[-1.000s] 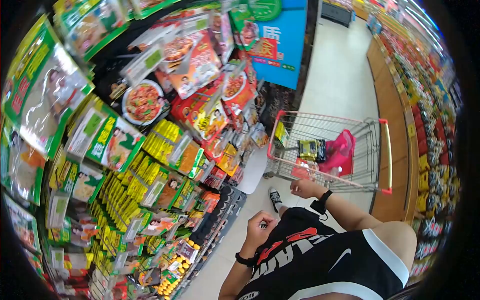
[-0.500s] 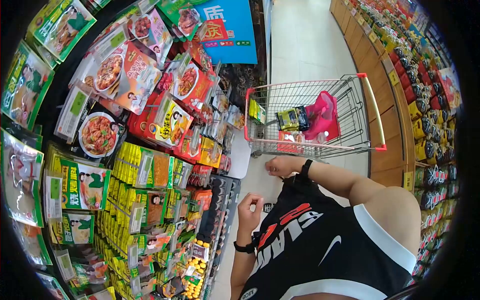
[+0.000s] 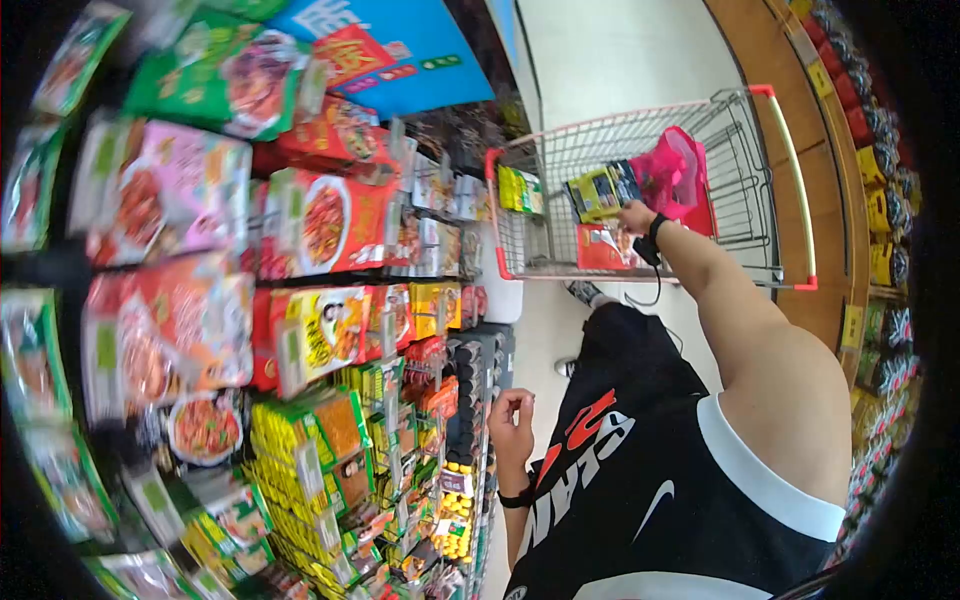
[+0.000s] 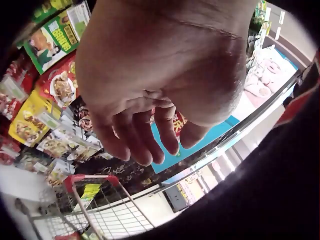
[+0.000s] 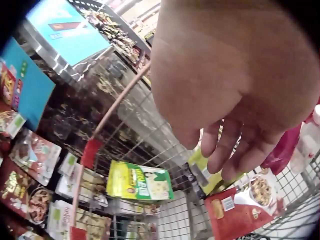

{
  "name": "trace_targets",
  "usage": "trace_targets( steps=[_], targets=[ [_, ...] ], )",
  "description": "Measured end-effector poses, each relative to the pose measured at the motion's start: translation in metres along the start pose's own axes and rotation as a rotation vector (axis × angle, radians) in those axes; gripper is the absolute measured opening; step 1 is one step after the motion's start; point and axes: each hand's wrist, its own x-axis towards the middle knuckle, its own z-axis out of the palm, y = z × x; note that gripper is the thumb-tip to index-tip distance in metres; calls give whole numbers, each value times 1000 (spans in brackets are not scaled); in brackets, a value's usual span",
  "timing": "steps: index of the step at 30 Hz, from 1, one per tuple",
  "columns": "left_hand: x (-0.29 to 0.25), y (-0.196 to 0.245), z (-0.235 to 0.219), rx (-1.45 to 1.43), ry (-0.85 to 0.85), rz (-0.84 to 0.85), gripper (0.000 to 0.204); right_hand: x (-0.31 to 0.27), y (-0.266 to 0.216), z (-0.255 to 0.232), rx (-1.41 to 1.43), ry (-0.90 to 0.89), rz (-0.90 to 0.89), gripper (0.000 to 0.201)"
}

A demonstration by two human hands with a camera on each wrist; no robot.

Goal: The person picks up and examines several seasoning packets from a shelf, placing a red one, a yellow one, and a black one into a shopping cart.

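Note:
My right hand (image 3: 637, 217) reaches over the shopping cart (image 3: 625, 270), its arm stretched forward. In the right wrist view its loosely bent fingers (image 5: 231, 170) hang above a yellow-and-black packet (image 5: 202, 167) and a red food packet (image 5: 237, 215), with nothing in their grasp. A green-and-yellow packet (image 5: 139, 181) stands against the cart's end. Beside the right hand lies a pink plastic bag (image 3: 668, 172). My left hand (image 3: 512, 425) is held in front of the body near the shelf, fingers loosely curled; the left wrist view shows no object in it.
Hanging food packets (image 3: 325, 225) fill the shelf rack on the left, some in yellow rows (image 3: 290, 460). A blue sign (image 3: 440, 60) stands at the rack's end. Wooden display bins (image 3: 790, 130) line the right side of the pale floor aisle (image 3: 600, 60).
My right hand has moved from near the body out over the cart. The left hand stays near the body. The view has turned, bringing the rack's packets closer.

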Motion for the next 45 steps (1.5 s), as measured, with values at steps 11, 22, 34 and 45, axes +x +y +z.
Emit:
trace_targets(
  steps=[11,22,34,45],
  targets=[
    [97,6,65,54,-119,-319,4,69,72,38,-1359,-440,-136,48],
    [90,-33,66,111,-24,-496,8,119,108,91,-1422,-309,225,78],
    [80,-22,84,13,73,-524,7,145,133,99,-1922,-926,-146,42],
    [58,-19,70,55,66,-349,9,60,51,108,-1596,-715,-63,67]
  ],
)
